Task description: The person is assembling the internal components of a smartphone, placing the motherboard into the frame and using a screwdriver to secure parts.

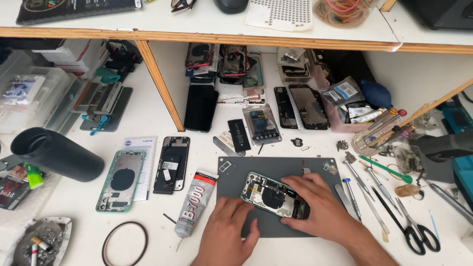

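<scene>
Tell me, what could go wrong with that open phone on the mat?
The opened phone shows bare parts, and the right hand presses on one end; a slip might damage them. Tiny loose pieces on the grey mat could easily get lost. The glue tube lies close to the left hand and might get nudged.

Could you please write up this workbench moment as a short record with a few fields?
Setting: white workbench under a wooden-edged shelf, cluttered with phone parts
Work surface: dark grey rectangular mat
Main item: opened phone with a mint-green frame, its insides showing, lying on the mat
Left hand: resting on the mat's near edge, fingers by the phone's left end
Right hand: gripping the phone's right end
Left of mat: squeezed glue tube, empty mint-green phone housing
Right of mat: black-handled scissors, screwdrivers
</scene>
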